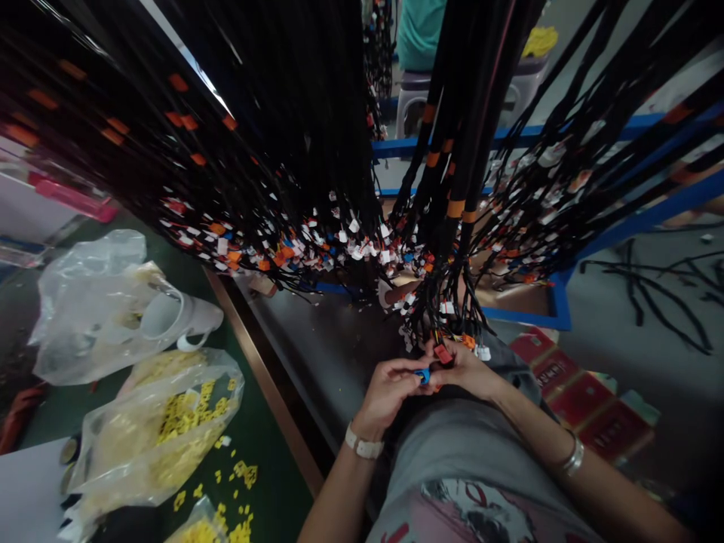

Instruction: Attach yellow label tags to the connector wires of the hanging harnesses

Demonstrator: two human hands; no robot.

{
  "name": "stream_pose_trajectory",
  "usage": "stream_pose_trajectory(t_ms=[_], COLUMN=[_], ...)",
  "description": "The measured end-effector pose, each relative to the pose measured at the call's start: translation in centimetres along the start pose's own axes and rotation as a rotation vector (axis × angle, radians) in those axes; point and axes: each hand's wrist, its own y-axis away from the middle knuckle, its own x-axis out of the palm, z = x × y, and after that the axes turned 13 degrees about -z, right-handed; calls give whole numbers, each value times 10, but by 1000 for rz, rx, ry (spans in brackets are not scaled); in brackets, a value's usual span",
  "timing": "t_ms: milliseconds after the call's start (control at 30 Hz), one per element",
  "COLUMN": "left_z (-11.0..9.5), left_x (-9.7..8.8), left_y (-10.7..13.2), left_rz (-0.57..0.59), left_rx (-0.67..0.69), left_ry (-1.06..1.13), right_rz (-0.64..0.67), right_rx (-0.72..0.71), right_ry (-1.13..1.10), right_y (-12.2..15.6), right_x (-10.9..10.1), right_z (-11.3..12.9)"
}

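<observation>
Close in front of my body, my left hand pinches a small blue connector between thumb and fingers. My right hand meets it from the other side, its fingers closed around the thin wires at the end of a black cable bundle. A red connector shows at the right fingers. Orange and white connectors dangle just behind that hand. Exactly which wire the right fingers grip is hidden.
Many black wire harnesses hang ahead, ending in small connectors. A blue frame stands beneath them. On the green table at left lie a white mug and a plastic bag of yellow pieces. A red carton lies at right.
</observation>
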Motion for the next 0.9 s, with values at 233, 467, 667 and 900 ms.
stream_pose_trajectory(t_ms=[233, 467, 667, 900], left_z=[2, 2, 3, 0], left_x=[4, 7, 8, -1], left_y=[1, 2, 1, -2], left_rz=[-49, -84, -111, 58], left_rx=[25, 24, -1, -92], left_ry=[-5, -21, -15, 116], right_rz=[33, 52, 49, -55], right_rx=[8, 26, 13, 0], right_ry=[-16, -30, -35, 18], right_y=[1, 1, 1, 0], right_x=[-1, -2, -3, -4], right_z=[0, 0, -1, -4])
